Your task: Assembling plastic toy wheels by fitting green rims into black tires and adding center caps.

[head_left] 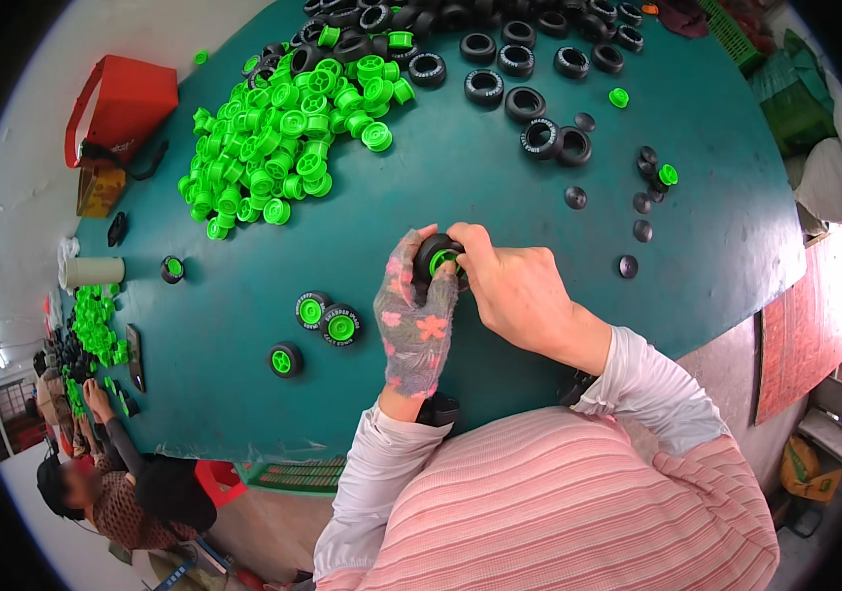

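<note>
Between my two hands is a small black toy tyre with a bright green wheel rim partly inside it. My left hand, in a grey fingerless glove with pink flowers, wraps its fingers and thumb around the tyre's left and near side. My bare right hand pinches the tyre's right edge, and its fingertips partly hide the rim. Left of the glove lie three wheels with green rims set in black tyres: one wheel touches a second wheel, and a third wheel sits apart.
A heap of green rims covers the table's far left; loose black tyres spread along the far side. Small black discs lie at right. A beige cup stands left. A co-worker sits at lower left, hands over more parts.
</note>
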The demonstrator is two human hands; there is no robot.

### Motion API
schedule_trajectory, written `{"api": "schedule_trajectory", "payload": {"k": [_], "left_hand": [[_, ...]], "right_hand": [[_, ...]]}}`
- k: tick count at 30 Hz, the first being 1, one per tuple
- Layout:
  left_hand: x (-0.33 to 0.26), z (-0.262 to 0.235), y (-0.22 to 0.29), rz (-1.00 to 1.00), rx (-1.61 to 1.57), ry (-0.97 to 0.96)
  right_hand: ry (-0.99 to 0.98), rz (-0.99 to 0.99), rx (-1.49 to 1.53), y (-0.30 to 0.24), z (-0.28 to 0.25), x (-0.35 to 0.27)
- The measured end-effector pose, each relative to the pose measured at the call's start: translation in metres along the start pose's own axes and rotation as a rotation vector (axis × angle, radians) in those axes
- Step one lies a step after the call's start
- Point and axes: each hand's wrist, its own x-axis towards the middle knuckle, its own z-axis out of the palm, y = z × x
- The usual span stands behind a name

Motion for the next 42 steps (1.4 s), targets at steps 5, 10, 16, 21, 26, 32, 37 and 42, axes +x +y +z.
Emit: {"api": "schedule_trajectory", "payload": {"k": [5,10,16,21,26,32,37,42], "left_hand": [[0.005,-0.008,0.005,0.021,0.196,-0.117],[0.007,-0.012,0.007,-0.029,0.187,-0.182],[0.009,-0.018,0.0,-0.008,0.232,-0.262],[0.012,-0.021,-0.008,0.004,0.289,-0.298],[0.018,-0.029,-0.007,0.243,0.444,-0.363],[0.018,-0.029,-0.009,0.246,0.418,-0.402],[0.022,-0.036,-0.002,-0.08,0.105,-0.175],[0.014,-0.035,0.018,-0.307,-0.422,-0.337]], "right_hand": [[-0.035,-0.056,-0.084,0.005,0.002,-0.001],[-0.034,-0.123,-0.155,0.007,0.002,-0.002],[-0.038,-0.163,-0.185,0.008,0.003,-0.004],[-0.015,-0.229,-0.233,0.01,0.006,-0.006],[-0.053,-0.404,-0.364,0.017,0.004,-0.003],[-0.127,-0.507,-0.465,0.018,-0.008,-0.001],[-0.034,-0.076,0.029,0.017,-0.016,-0.01],[0.003,0.258,0.714,0.014,0.0,-0.004]]}}
